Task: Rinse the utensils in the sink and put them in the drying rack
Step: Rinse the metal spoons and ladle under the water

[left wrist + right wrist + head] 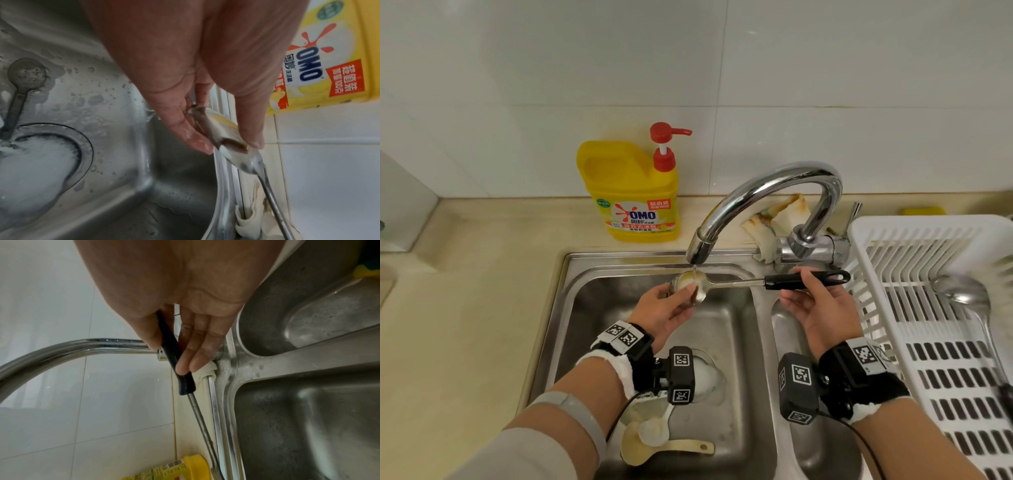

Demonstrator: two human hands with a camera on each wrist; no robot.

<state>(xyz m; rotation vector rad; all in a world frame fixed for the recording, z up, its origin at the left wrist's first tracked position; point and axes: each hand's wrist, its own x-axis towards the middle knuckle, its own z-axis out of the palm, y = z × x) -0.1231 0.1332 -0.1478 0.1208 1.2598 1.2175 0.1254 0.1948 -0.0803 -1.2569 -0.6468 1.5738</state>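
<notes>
Nearest the camera, at the front of the left basin of the sink [582, 308], lie a pale rice paddle [640, 448] and a white spoon [654, 433] resting on top of it, with foam over the drain [703, 377] just behind them. Farther in, the left hand [666, 310] cups the bowl of a metal ladle [690, 282], thumb on the inside of the bowl and fingers underneath, pinching it. The ladle is held roughly level above the basin, its long axis running left to right: the bowl faces up at the left end, directly beneath the tap [763, 198], where a thin stream of water falls into it, and the black handle [808, 279] points right toward the drying rack [928, 260]. The right hand [820, 308] grips that handle between the thumb and curled fingers. In the white rack, which stands to the right of the sink, another metal ladle [962, 291] lies with its bowl at the far end. Behind the sink, on the beige surface [465, 308], stand a yellow dish soap bottle [630, 192] with a red pump and a crumpled cloth [774, 219] by the base of the tap.
</notes>
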